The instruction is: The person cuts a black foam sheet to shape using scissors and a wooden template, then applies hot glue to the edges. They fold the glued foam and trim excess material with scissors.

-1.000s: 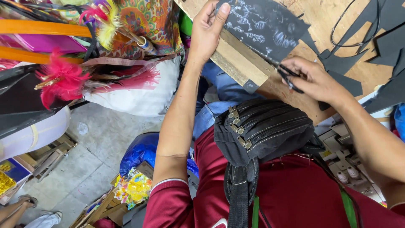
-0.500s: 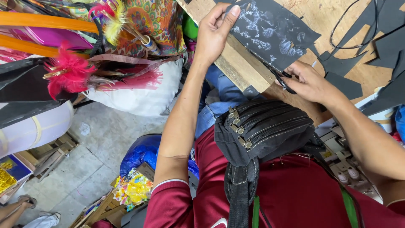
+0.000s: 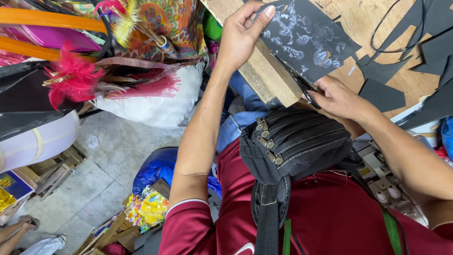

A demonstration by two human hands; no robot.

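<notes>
2 hands on a dark sheet at the table edge.

Left hand grips the dark chalk-marked sheet w/ thumb on top, on the wood table. Right hand is closed round black scissors, blades at the sheet's lower edge. Black zip bag hangs on the person's chest.

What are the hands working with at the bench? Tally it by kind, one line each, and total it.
chalk-marked black sheet: 1, gripped by the left hand
black-handled cutting tool: 1, in the right hand, at the sheet's edge
wooden plank: 1, under the sheet
Total: 3
</notes>
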